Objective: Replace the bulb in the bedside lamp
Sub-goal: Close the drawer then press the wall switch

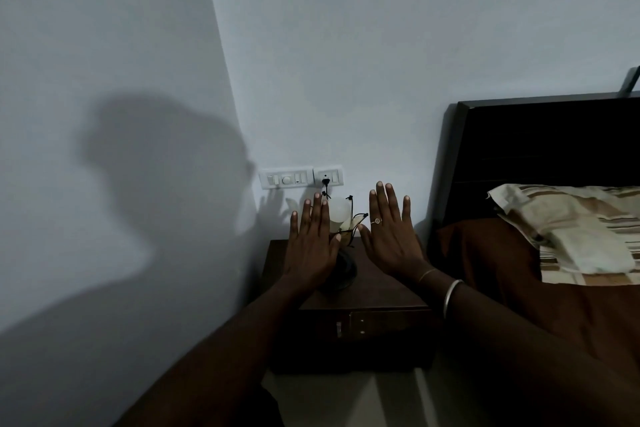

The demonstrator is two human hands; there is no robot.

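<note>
A small bedside lamp (341, 265) with a dark round base stands on a dark wooden nightstand (381, 288). A white bulb (339, 213) sits in its top, ringed by thin black wire arms. My left hand (310, 243) is held flat, fingers spread, just left of the bulb and partly in front of the lamp. My right hand (391, 232) is flat and spread to the right of the bulb, wearing a ring. Neither hand holds anything. The lamp's black cord runs up to a wall socket (327, 177).
A white switch panel (285, 178) is on the wall beside the socket. A bed with a dark headboard (540, 149), brown sheet and striped pillow (575, 236) lies on the right. The nightstand has a front door with a handle (338, 329). Pale floor lies below.
</note>
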